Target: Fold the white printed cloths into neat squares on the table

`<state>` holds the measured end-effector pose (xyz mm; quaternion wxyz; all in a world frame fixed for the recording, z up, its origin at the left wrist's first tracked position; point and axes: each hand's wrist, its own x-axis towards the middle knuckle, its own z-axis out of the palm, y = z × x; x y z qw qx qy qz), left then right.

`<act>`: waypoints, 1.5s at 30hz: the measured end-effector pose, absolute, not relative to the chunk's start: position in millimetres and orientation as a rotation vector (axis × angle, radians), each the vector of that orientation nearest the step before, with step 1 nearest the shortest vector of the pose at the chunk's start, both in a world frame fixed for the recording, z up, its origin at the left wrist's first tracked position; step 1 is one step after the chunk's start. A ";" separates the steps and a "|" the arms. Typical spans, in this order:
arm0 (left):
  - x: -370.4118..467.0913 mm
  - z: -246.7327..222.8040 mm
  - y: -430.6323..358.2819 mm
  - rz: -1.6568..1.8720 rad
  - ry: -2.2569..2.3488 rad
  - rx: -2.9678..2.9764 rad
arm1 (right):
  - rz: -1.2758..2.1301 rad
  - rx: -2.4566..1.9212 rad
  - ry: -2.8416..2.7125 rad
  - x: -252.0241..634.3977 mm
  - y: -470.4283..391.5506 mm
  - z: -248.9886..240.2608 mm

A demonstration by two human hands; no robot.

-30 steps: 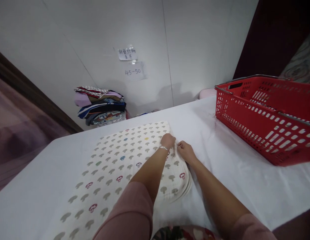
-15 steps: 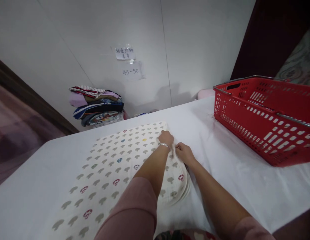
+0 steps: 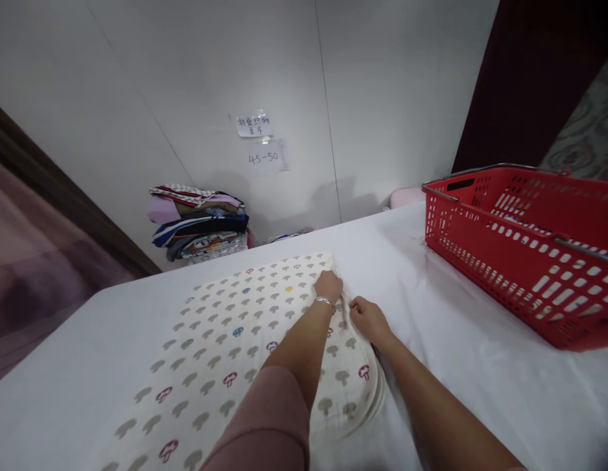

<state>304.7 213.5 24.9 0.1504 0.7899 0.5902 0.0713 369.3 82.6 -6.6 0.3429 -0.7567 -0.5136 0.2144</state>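
Note:
A cream cloth with a mushroom print point(image 3: 215, 356) lies on the white-covered table point(image 3: 63, 347). It is spread at the left, and its rounded right side shows several stacked layers. My left hand point(image 3: 328, 286), with a silver bangle at the wrist, is closed on the cloth near its far right corner. Just to the right, my right hand point(image 3: 371, 320) pinches the same right edge, fingers closed. A small raised fold runs between both hands. My left forearm covers part of the print.
A red plastic basket point(image 3: 500, 252) with metal handles stands on the right of the table. Past the far edge, a pile of folded fabrics point(image 3: 200, 222) rests against the wall. Two paper notes point(image 3: 264, 157) are taped above. A sheer pink curtain point(image 3: 33, 261) hangs at the left.
The whole view has shifted slightly, so things sit a little lower. Both hands keep their hold on the right edge, with the fold between them somewhat more raised.

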 end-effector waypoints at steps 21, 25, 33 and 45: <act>309.8 19.2 230.4 0.328 1.666 2.231 | 0.575 -1.994 -1.335 366.6 80.8 -4.0; 310.3 17.2 232.8 0.350 1.658 2.219 | 0.570 -2.011 -1.337 367.0 81.1 -4.9; 314.2 20.7 232.1 0.307 1.686 2.208 | 0.560 -2.037 -1.345 366.8 81.2 -4.3; 328.0 24.0 253.9 0.108 1.763 2.491 | 0.548 -2.052 -1.358 366.8 81.4 -7.4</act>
